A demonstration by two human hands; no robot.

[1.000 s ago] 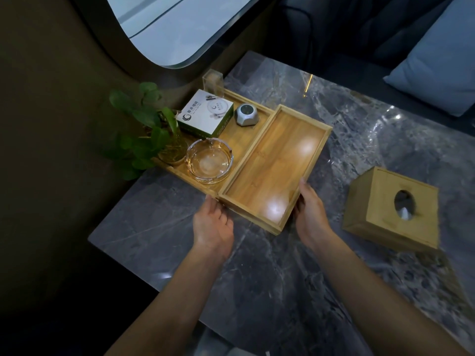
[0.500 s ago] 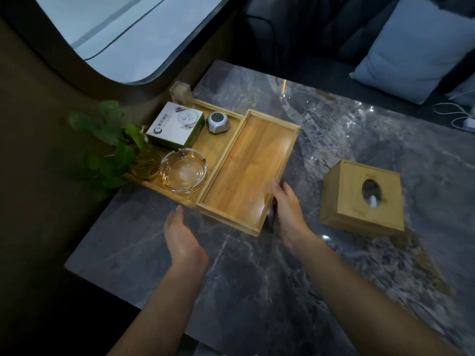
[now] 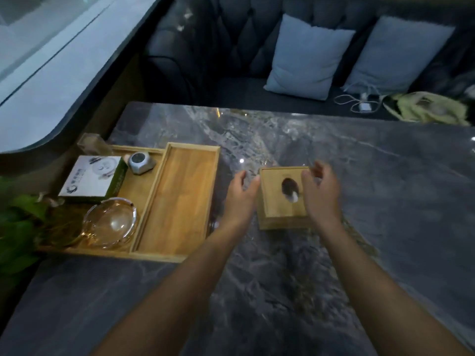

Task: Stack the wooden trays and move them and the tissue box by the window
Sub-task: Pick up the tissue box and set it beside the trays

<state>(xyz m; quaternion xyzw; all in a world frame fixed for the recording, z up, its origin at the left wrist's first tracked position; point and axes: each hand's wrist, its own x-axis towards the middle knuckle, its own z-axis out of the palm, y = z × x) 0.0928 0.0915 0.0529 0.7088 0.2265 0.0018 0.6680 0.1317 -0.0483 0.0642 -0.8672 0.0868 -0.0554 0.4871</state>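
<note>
An empty wooden tray [image 3: 177,199] rests on the right part of a larger wooden tray [image 3: 136,186] at the table's left, under the window [image 3: 51,60]. The wooden tissue box [image 3: 279,209], with an oval hole on top and a bit of white tissue showing, stands on the grey marble table [image 3: 359,201] to the right of the trays. My left hand [image 3: 241,199] is at the box's left side, fingers apart. My right hand [image 3: 320,194] hovers over its right top edge, fingers spread. Neither hand clearly grips the box.
The larger tray carries a white-and-green carton [image 3: 92,179], a small grey device [image 3: 140,163], a glass ashtray [image 3: 110,223] and a clear holder [image 3: 92,145]. A green plant [image 3: 20,222] is at far left. Behind the table stands a dark sofa [image 3: 231,47] with blue cushions [image 3: 305,57], cables and a yellow bag.
Both hands have left the empty tray and moved right to either side of the tissue box. The view has swung right and up, showing the sofa.
</note>
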